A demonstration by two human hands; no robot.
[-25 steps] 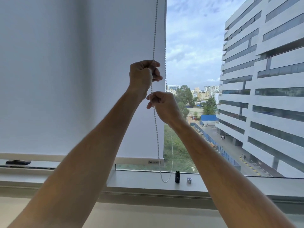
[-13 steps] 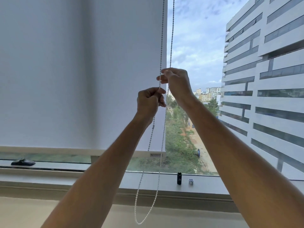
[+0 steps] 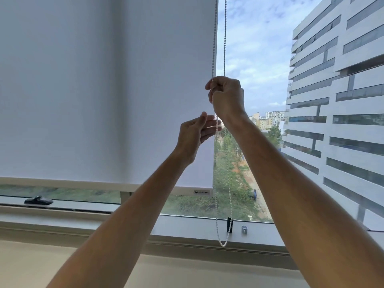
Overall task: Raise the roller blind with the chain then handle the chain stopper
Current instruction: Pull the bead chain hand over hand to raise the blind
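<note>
My left hand has just let go and hangs open-fingered beside the white beaded chain, my right hand now pinches it higher up, so the white fabric roller blind, right-edge chain loop near the sill, keeps rising hand-over-hand.

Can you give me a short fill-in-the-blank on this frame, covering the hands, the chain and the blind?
1. The right hand grips the bead chain, while the ____ hand below it has straight fingers.
2. The roller blind covers most of the window, leaving a gap at the ____.
3. The chain's loop hangs down in front of the window ____.
4. The small black piece stands on the sill, just ____ of the small grey piece.

Missing words: left; bottom; sill; left
</note>
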